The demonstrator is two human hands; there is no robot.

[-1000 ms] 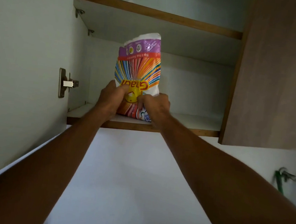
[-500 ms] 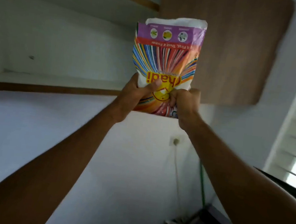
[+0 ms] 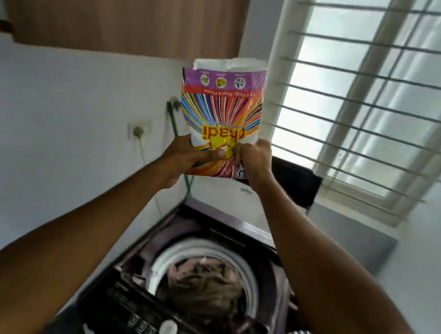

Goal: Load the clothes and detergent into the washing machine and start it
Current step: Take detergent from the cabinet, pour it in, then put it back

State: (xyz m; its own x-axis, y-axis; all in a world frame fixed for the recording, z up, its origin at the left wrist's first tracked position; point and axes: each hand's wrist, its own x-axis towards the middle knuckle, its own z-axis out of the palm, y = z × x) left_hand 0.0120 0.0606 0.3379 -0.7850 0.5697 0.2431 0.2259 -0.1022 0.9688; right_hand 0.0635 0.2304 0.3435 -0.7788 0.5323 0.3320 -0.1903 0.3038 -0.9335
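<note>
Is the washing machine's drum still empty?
No: a heap of clothes already lies inside the open washing machine, below the detergent packet held up by both hands.

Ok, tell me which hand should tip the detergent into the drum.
Probably right. Both hands grip the detergent bag low down; the right hand is nearer the side over the open drum, so the left hand could steady.

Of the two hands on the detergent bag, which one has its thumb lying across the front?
The left hand: its thumb crosses the printed front of the detergent bag. The right hand shows only knuckles there.
</note>
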